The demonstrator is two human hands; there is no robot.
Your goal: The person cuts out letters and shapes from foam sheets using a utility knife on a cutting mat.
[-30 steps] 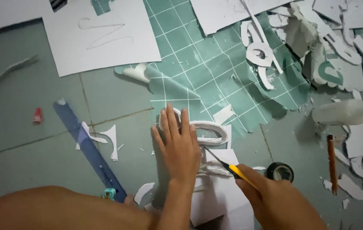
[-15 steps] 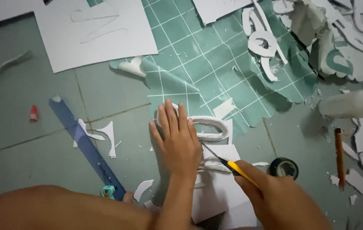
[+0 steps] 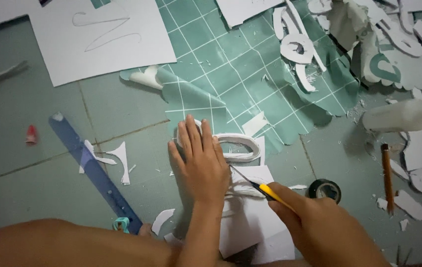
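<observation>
My left hand (image 3: 200, 160) lies flat, fingers spread, pressing down a white foam sheet (image 3: 250, 217) on the floor. A partly cut curved white shape (image 3: 240, 146) shows just beyond the fingertips. My right hand (image 3: 320, 228) grips a yellow utility knife (image 3: 265, 190); its blade points up-left and meets the sheet right beside my left hand. My left forearm and knee cover the sheet's near edge.
A green gridded cutting mat (image 3: 230, 74) lies ahead, with white offcuts (image 3: 300, 54) piled at the top right. A blue ruler (image 3: 94, 170) lies to the left, a pencil (image 3: 387, 178) and a black tape roll (image 3: 324, 190) to the right. A white sheet with a pencilled outline (image 3: 102, 37) sits top left.
The view has shifted slightly. My left hand stays pressed on the sheet, and the knife blade has crept a little along the cut beside it.
</observation>
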